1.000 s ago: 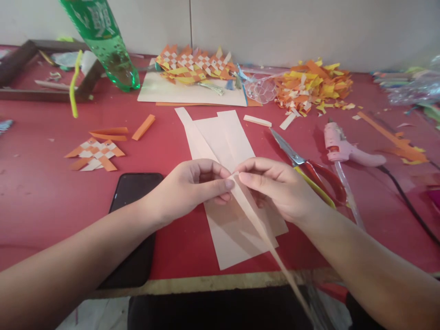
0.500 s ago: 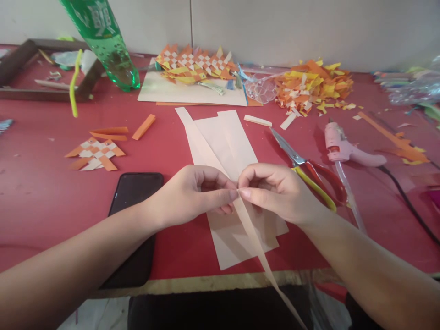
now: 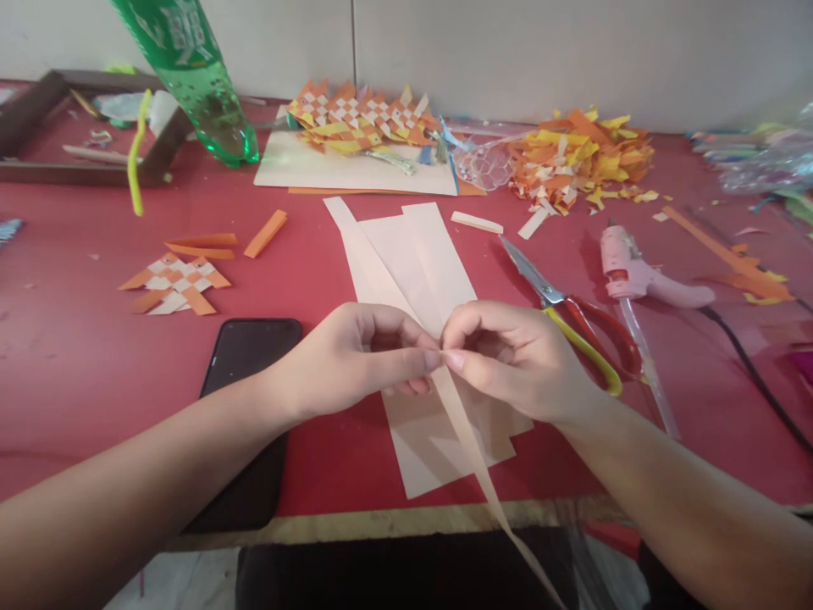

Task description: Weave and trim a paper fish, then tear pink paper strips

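A long cream paper strip [image 3: 467,432] runs slantwise over cream paper sheets [image 3: 419,474] and hangs past the table's front edge. My left hand [image 3: 374,360] pinches it between thumb and finger at mid-length. Right beside that, my right hand [image 3: 508,356] pinches the same spot, the two thumb tips nearly touching. Scissors [image 3: 552,296] with red and yellow handles lie just beyond my right hand. To the left of my left hand is a black phone [image 3: 247,356], partly under the forearm. A woven orange and white paper fish [image 3: 181,284] lies farther left.
A pink glue gun [image 3: 635,271] with a cord lies at the right. Behind are a pile of orange and yellow paper pieces [image 3: 577,161], woven paper fish [image 3: 362,119] on a white sheet [image 3: 298,174], a green bottle [image 3: 212,110] and a dark frame [image 3: 76,174].
My hands stay almost in place, still pinching the strip. The right fingertips have shifted very slightly around the pinch point.
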`<state>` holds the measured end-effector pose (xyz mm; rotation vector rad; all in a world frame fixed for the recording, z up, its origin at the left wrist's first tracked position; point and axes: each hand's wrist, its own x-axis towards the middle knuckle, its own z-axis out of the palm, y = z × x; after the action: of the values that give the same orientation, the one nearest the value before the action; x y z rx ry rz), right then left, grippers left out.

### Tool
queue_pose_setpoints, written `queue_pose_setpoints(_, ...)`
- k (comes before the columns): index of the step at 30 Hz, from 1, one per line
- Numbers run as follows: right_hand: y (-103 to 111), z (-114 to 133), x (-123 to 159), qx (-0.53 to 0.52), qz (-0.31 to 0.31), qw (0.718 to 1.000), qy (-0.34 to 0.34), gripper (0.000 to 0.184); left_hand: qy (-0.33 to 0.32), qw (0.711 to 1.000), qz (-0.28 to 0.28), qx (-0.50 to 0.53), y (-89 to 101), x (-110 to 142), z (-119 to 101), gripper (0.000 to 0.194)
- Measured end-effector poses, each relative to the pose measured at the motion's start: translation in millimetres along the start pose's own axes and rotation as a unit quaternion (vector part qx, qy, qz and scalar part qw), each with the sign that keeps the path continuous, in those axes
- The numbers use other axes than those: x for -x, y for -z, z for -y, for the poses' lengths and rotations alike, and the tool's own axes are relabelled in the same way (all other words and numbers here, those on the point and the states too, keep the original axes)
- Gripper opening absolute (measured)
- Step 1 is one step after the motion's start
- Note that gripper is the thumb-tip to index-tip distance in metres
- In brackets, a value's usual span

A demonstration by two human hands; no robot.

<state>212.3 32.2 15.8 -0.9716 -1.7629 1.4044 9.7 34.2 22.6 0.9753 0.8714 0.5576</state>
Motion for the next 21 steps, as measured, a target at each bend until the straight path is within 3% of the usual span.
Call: queue_pose_setpoints(21, -0.9, -1.7, 1.6, 0.019, -0.016, 1.0, -0.01, 0.011, -0.003, 0.999, -0.024, -0.03, 0.1, -0.7, -0.3, 0.012)
